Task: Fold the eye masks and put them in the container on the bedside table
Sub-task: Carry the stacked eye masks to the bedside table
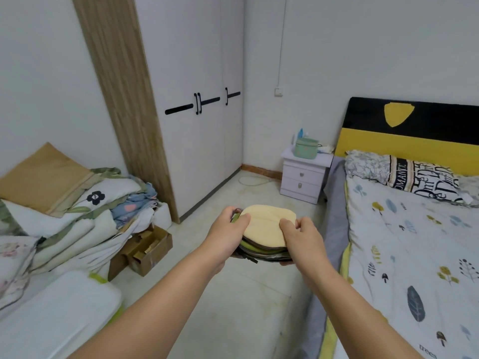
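A stack of folded eye masks [267, 229] hangs in the air in front of me, pale yellow on top with green and grey ones beneath. My left hand [229, 230] grips the stack's left side, thumb on top. On the right side, my right hand [300, 238] clamps it the same way. Far ahead, a green container [305, 148] with its lid up stands on the white bedside table [304, 177], well beyond the stack.
A bed [414, 242] with a patterned sheet and pillows fills the right side. Piled bedding [64, 216] and an open cardboard box [147, 248] lie at the left. White wardrobe doors [202, 125] stand ahead. Bare floor runs between bed and pile toward the bedside table.
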